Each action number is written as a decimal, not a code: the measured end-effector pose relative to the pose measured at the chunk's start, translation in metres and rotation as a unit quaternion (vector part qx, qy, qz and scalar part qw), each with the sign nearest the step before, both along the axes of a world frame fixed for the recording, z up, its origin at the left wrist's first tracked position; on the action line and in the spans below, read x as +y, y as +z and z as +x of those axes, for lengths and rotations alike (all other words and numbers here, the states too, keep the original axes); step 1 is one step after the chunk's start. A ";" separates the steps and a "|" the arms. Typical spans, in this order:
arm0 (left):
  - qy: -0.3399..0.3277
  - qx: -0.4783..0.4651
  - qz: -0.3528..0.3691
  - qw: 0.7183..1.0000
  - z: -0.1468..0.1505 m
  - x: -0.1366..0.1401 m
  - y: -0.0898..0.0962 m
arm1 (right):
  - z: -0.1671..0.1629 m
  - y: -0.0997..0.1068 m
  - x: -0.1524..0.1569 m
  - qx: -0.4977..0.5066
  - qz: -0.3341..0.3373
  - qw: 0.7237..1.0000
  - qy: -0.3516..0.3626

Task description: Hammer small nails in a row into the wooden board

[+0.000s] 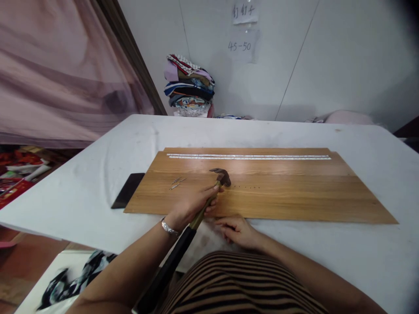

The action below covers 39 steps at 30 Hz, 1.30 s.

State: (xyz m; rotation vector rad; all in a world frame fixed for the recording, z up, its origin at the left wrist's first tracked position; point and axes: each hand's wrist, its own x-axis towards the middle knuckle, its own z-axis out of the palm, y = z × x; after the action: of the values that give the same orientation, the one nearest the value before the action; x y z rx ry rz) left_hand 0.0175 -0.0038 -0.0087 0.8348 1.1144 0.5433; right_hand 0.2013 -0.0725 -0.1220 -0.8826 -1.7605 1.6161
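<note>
wood (310, 198) was likely being nailed: the left hand (195, 202) held a hammer (183, 242). the right hand (241, 233) curled; i couldn't tell if empty. good aim seemed needed next.

Seen from the wearer's head, a camera faces forward and down, close above a striped shirt (248, 283), looking across a white table (81, 183) to the wall (203, 26) beyond; the dark upper-right corner is perhaps the lens's edge.
</note>
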 end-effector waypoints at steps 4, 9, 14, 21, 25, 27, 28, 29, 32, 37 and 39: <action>-0.006 -0.003 -0.007 1.000 0.000 0.000 0.002 | 0.000 0.001 0.000 -0.007 -0.001 1.000 0.002; 0.001 0.004 0.000 1.000 0.000 -0.001 0.001 | 0.000 0.002 0.000 -0.010 -0.012 1.000 0.005; -0.003 -0.003 0.004 1.000 -0.002 -0.001 0.000 | 0.000 0.003 0.000 -0.011 -0.016 1.000 -0.001; -0.001 0.001 0.001 1.000 -0.002 0.000 -0.003 | 0.001 0.002 0.000 -0.005 -0.020 1.000 0.003; -0.001 -0.005 0.005 1.000 -0.003 0.000 -0.002 | 0.000 0.001 0.000 -0.003 -0.022 1.000 0.002; -0.002 -0.007 -0.001 1.000 -0.003 0.001 -0.002 | 0.000 0.001 -0.001 0.001 -0.019 1.000 0.002; -0.002 -0.007 -0.002 1.000 -0.003 0.001 -0.002 | 0.000 0.001 -0.001 0.001 -0.017 1.000 0.001; -0.002 -0.005 -0.002 1.000 -0.003 0.001 -0.002 | 0.001 0.001 -0.001 0.000 -0.016 1.000 0.001; -0.001 0.006 0.006 1.000 -0.003 0.001 -0.002 | 0.001 0.001 0.000 -0.009 -0.017 1.000 0.006; -0.004 -0.006 -0.001 1.000 -0.003 0.001 0.000 | 0.002 0.001 -0.001 -0.011 -0.021 1.000 0.004; -0.008 -0.013 -0.004 1.000 -0.003 0.001 0.000 | 0.001 0.001 -0.001 -0.010 -0.020 1.000 0.000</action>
State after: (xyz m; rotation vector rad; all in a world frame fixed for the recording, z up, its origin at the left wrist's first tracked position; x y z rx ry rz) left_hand 0.0144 -0.0032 -0.0083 0.8267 1.0848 0.5358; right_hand 0.2026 -0.0732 -0.1207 -0.9206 -1.7486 1.6521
